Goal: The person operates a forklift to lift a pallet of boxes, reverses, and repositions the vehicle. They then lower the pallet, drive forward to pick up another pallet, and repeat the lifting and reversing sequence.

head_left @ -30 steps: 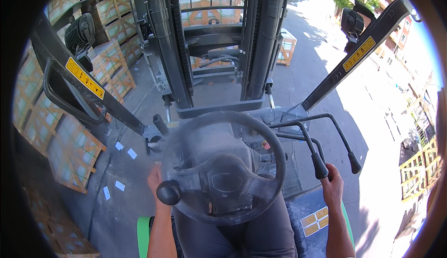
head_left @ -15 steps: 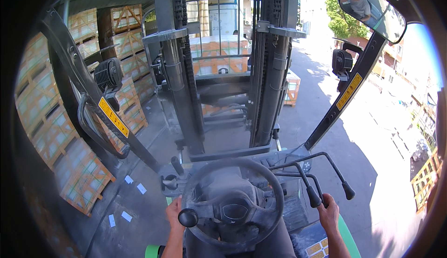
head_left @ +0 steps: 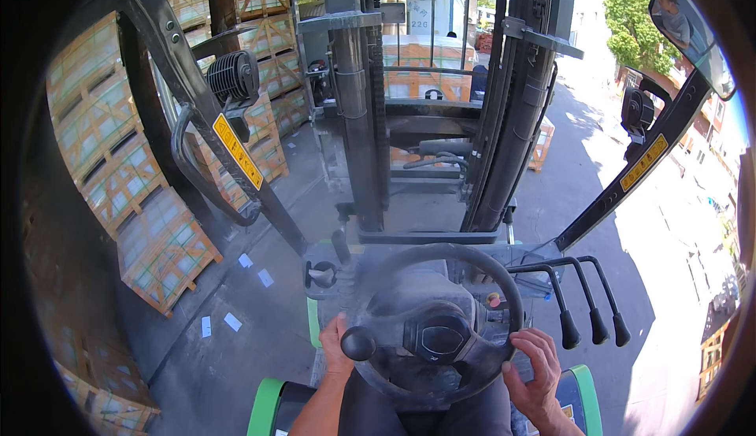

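My right hand [head_left: 535, 369] is at the right side of the black steering wheel [head_left: 445, 252], with curved fingers and thumb closed on its rim. My left hand [head_left: 335, 345] is beside the round black spinner knob [head_left: 359, 343] on the wheel's left; its fingers are partly hidden, so its grip is unclear. Three bent control levers with black grips stand free beyond my right hand, the nearest lever [head_left: 569, 330] closest to the wheel. A small dark lever [head_left: 340, 245] rises from the dash left of the wheel.
Ahead stands the forklift mast [head_left: 358, 121], with a wood-framed crate [head_left: 417, 83] visible between its uprights. Crates [head_left: 161, 223] are stacked along the left. White papers [head_left: 265, 278] lie on the floor. To the right runs a partly sunlit roadway [head_left: 583, 176]; a mirror [head_left: 685, 22] hangs above.
My right hand has let go of a control lever and moved left onto the steering wheel rim. My left hand stays near the knob. The whole view has shifted, putting the scene farther right.
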Motion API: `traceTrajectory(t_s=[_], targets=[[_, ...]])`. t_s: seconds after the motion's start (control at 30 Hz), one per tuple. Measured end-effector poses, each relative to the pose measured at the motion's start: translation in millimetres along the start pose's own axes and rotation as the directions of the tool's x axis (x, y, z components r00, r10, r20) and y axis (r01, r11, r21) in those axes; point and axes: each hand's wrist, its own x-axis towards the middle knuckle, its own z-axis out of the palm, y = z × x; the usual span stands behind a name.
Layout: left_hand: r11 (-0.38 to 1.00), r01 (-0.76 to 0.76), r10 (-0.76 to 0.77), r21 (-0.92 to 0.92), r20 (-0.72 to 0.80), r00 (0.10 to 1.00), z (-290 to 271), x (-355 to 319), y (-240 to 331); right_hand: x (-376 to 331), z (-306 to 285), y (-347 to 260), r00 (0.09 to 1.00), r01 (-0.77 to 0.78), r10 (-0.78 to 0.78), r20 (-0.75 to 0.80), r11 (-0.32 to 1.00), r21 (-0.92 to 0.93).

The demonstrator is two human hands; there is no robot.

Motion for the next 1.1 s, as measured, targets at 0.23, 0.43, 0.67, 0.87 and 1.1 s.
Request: traceTrajectory(t_s=[0.23, 0.43, 0.67, 0.87, 1.1], targets=[[0.982, 0.052, -0.056, 0.18, 0.018, 0.998, -1, -7, 10, 44, 68, -81, 0.932, 0.245, -0.299, 0.206, 0.936, 0.251], [0.93, -0.305, 0.301, 0.204, 0.051, 0.952, 8, -5, -12, 103, 137, -115, 0.765, 0.544, -0.596, 0.243, 0.8, 0.253], [0.983, -0.005, 0.008, 0.181, -0.015, 1.0, 5, -11, 14, 139, 149, -91, 0.844, 0.528, -0.532, 0.064, 0.846, 0.076], [0.977, 0.042, -0.043, 0.208, 0.0, 0.999, 6, -17, 33, 167, 100, -55, 0.942, 0.3, -0.306, -0.139, 0.952, -0.066], [0.978, 0.125, -0.124, 0.165, -0.012, 0.992, 15, -32, 31, 130, 42, 10, 0.966, 0.049, -0.064, -0.25, 0.997, -0.068]])
